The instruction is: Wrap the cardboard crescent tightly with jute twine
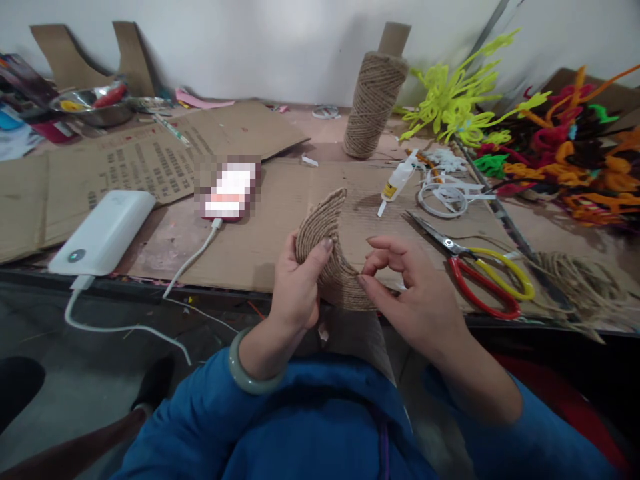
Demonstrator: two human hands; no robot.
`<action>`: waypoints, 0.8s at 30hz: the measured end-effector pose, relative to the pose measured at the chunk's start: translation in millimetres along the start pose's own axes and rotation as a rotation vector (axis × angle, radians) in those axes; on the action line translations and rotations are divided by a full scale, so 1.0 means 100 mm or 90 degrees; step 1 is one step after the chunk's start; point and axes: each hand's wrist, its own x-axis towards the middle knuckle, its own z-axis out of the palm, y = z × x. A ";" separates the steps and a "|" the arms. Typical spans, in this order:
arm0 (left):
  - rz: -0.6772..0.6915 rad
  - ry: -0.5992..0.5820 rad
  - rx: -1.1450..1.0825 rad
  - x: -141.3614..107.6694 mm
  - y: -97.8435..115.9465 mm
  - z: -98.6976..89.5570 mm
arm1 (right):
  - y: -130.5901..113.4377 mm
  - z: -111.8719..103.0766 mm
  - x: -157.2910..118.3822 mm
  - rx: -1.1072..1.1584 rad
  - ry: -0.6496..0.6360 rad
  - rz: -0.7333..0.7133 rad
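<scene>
A curved piece of coiled brown twine (320,223) is held up over the table's front edge. My left hand (300,283) grips its left side, thumb across the front. At its right edge, the thumb and index finger of my right hand (407,287) pinch together on the twine rows; the other fingers are curled. A white glue bottle (399,180) lies on the cardboard beyond my right hand. Scissors (450,247) with red and yellow handles lie to the right, blades apart. Behind stands a large twine spool (375,100).
A white power bank (107,230) and a phone (230,190) with cables are at left. White strips (443,200), loose twine (580,280), yellow fuzzy flowers (450,100) and colourful fuzzy stems (565,157) lie at right. A metal bowl (103,117) sits back left.
</scene>
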 end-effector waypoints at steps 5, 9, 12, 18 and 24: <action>-0.023 -0.043 -0.017 0.03 0.00 -0.03 | 0.05 -0.04 -0.01 0.066 0.030 0.038; -0.029 -0.086 0.017 0.02 0.03 -0.04 | 0.07 -0.09 -0.02 0.078 0.053 0.056; -0.060 -0.121 0.025 0.01 0.04 -0.02 | 0.06 -0.09 -0.04 0.079 0.046 0.049; -0.125 -0.122 0.046 0.00 0.07 -0.01 | 0.05 -0.09 -0.05 0.089 0.037 0.032; -0.158 -0.137 0.033 -0.01 0.07 0.01 | 0.03 -0.08 -0.07 0.077 0.037 0.026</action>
